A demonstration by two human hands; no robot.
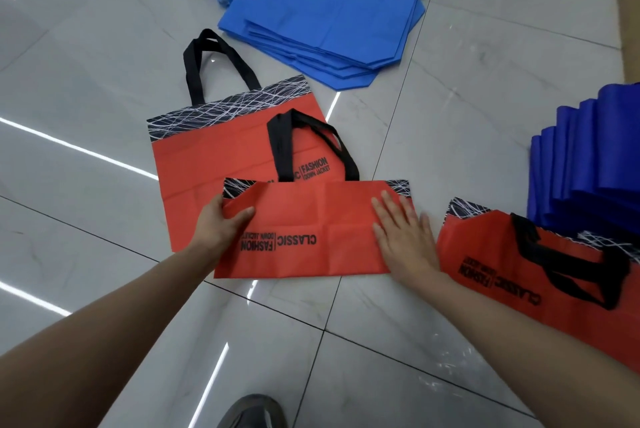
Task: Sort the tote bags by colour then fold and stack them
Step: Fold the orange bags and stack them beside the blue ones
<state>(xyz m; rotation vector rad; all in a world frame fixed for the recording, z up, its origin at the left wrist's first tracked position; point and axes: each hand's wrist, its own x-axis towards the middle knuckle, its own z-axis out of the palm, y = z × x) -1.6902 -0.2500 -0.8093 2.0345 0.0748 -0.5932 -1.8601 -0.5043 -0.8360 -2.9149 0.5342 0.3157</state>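
- Folded red bag (311, 216) sits mid-floor, doubled over bottom-to-top so the "CLASSIC" print reads upside down; its black handles (282, 150) stick out past the fold's far edge.
- Left hand (225, 223) is clamped on the bag's left edge, thumb on top and fingers under. Likely it keeps the two layers lined up so the fold doesn't slip.
- Right hand (403, 237) lies flat with fingers spread, pressing on the bag's right end and holding nothing. This looks like smoothing or pinning that end.
- It lies on top of a flat red bag (207, 164), still unfolded, which looks next in the queue.
- Third red bag (485, 251) is just to the right, touching neither hand, with its handles lying across it. It is probably the start of the red pile, so the folded one would go there.
- Light blue stack (329, 12) is at the far side, flat with handles out, so not folded yet.
- Dark blue stack (595, 164) at the right edge appears folded and fanned.
- Colours are kept well apart on the tiled floor (104, 46); the sort looks done and the reds are mid-fold.
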